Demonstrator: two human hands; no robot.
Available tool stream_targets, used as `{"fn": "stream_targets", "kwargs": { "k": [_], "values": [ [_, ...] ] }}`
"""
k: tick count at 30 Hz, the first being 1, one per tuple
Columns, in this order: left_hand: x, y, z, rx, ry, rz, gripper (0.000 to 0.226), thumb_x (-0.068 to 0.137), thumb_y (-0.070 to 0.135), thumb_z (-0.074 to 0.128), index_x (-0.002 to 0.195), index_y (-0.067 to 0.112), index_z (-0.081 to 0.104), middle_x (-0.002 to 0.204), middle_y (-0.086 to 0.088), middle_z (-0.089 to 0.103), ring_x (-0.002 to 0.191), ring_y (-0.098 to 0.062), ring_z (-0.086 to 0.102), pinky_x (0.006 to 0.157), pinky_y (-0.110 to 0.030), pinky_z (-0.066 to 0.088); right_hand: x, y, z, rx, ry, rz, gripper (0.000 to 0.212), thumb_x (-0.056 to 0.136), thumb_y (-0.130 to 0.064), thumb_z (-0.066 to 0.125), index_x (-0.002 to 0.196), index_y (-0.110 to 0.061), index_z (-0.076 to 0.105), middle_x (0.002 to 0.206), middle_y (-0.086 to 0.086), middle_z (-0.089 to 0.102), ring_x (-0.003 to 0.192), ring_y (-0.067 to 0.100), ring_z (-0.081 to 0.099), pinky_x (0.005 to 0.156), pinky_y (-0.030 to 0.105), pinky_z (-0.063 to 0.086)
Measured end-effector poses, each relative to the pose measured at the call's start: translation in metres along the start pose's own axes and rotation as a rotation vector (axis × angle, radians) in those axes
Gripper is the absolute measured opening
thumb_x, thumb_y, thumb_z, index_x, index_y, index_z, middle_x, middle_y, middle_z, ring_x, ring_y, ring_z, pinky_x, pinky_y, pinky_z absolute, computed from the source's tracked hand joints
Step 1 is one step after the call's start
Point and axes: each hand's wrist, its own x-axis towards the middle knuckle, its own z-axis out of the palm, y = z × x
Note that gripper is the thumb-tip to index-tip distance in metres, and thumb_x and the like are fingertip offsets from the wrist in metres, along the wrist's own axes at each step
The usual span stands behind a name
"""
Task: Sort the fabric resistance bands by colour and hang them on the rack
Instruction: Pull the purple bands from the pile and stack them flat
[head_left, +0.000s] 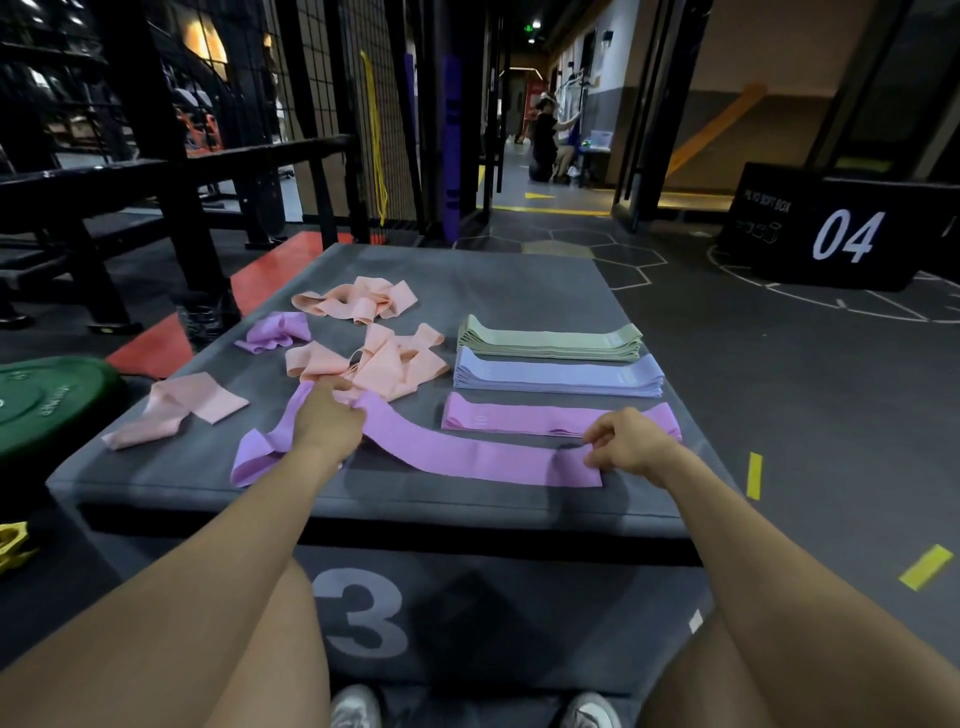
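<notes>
Long lilac fabric resistance band (467, 457), light and limp, is pinched at both ends: left hand (324, 421) at 9 o'clock, right hand (626, 447) at 3 o'clock.

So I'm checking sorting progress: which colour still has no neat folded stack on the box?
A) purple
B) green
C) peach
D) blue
C: the peach bands lie loose and crumpled on the box, while the green stack, blue stack and purple stack lie flat on its right side.
</notes>
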Motion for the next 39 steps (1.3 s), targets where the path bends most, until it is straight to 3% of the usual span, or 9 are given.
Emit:
{"fn": "stream_targets", "kwargs": {
  "k": [3, 5, 9, 13, 20, 25, 29, 34, 39],
  "values": [
    [0.0, 0.002, -0.001, 0.028, 0.028, 0.03, 0.034, 0.088, -0.001, 0.052, 0.121, 0.0, 0.055, 0.103, -0.018, 0.062, 0.071, -0.028, 0.058, 0.045, -0.012, 0.043, 0.0, 0.0, -0.005, 0.066, 0.058, 0.021, 0.026, 0.071, 0.004, 0.075, 0.095, -0.003, 0.067, 0.066, -0.001, 0.057, 0.075, 0.021, 0.056, 0.079, 0.034, 0.05],
    [0.0, 0.0, 0.0, 0.008, 0.032, 0.044, 0.03, 0.088, -0.002, 0.051, 0.116, -0.001, 0.06, 0.1, -0.013, 0.062, 0.067, -0.024, 0.052, 0.036, -0.005, 0.037, -0.002, 0.001, -0.011, 0.091, 0.12, 0.013, 0.022, 0.072, 0.005, 0.073, 0.091, -0.004, 0.067, 0.066, -0.001, 0.057, 0.072, 0.021, 0.054, 0.072, 0.031, 0.048],
    [-0.001, 0.002, 0.002, -0.12, 0.025, 0.034, 0.023, 0.087, -0.004, 0.053, 0.106, 0.001, 0.064, 0.089, -0.007, 0.061, 0.067, -0.017, 0.056, 0.05, -0.008, 0.04, -0.005, 0.003, -0.022, 0.182, 0.241, -0.037, 0.017, 0.075, 0.008, 0.069, 0.076, -0.009, 0.065, 0.067, 0.003, 0.056, 0.066, 0.019, 0.05, 0.062, 0.023, 0.042],
    [0.0, 0.004, 0.005, -0.256, 0.01, -0.066, 0.022, 0.085, -0.007, 0.05, 0.084, 0.012, 0.061, 0.051, 0.008, 0.059, 0.036, 0.004, 0.052, 0.047, -0.014, 0.042, -0.01, 0.004, -0.03, 0.444, 0.282, -0.036, 0.028, 0.079, 0.015, 0.06, 0.067, -0.01, 0.058, 0.064, 0.008, 0.054, 0.056, 0.016, 0.05, 0.048, 0.017, 0.043],
    [0.002, 0.013, 0.009, -0.532, -0.062, -0.19, 0.015, 0.09, 0.002, 0.046, 0.078, 0.009, 0.053, 0.071, -0.001, 0.053, 0.063, -0.011, 0.05, 0.063, -0.023, 0.043, -0.008, 0.005, -0.028, 0.589, 0.302, 0.001, 0.028, 0.082, 0.011, 0.053, 0.061, -0.003, 0.064, 0.062, 0.01, 0.057, 0.059, 0.017, 0.055, 0.06, 0.018, 0.052],
    [-0.003, 0.007, 0.009, -0.237, -0.043, -0.075, 0.009, 0.088, 0.009, 0.054, 0.09, 0.008, 0.063, 0.063, -0.008, 0.055, 0.055, -0.02, 0.047, 0.047, -0.022, 0.031, -0.004, 0.01, -0.024, 0.419, 0.294, 0.023, 0.022, 0.078, 0.002, 0.065, 0.057, -0.003, 0.065, 0.056, 0.007, 0.058, 0.055, 0.015, 0.055, 0.068, 0.026, 0.055],
    [-0.008, 0.005, 0.011, -0.146, -0.025, 0.006, 0.017, 0.083, -0.002, 0.059, 0.097, 0.004, 0.065, 0.09, -0.005, 0.06, 0.079, -0.021, 0.051, 0.06, -0.026, 0.037, -0.006, 0.013, -0.021, 0.258, 0.276, 0.009, 0.017, 0.076, 0.003, 0.068, 0.066, -0.01, 0.064, 0.068, 0.007, 0.062, 0.059, 0.017, 0.056, 0.074, 0.034, 0.053],
    [-0.004, -0.001, 0.009, -0.126, -0.047, -0.067, 0.028, 0.077, -0.001, 0.069, 0.103, 0.002, 0.06, 0.094, -0.008, 0.059, 0.063, -0.023, 0.044, 0.048, -0.022, 0.029, -0.004, 0.017, -0.02, 0.229, 0.192, 0.066, 0.026, 0.07, 0.003, 0.077, 0.092, -0.004, 0.065, 0.072, 0.002, 0.056, 0.073, 0.022, 0.057, 0.085, 0.038, 0.052],
    [-0.006, 0.0, 0.01, -0.137, -0.101, -0.102, 0.027, 0.078, -0.006, 0.067, 0.102, 0.003, 0.06, 0.089, -0.012, 0.058, 0.049, -0.014, 0.037, 0.046, -0.021, 0.026, -0.008, 0.019, -0.024, 0.252, 0.114, 0.114, 0.029, 0.067, 0.006, 0.077, 0.09, -0.006, 0.063, 0.072, 0.004, 0.06, 0.07, 0.021, 0.057, 0.081, 0.036, 0.052]
  ]
}}
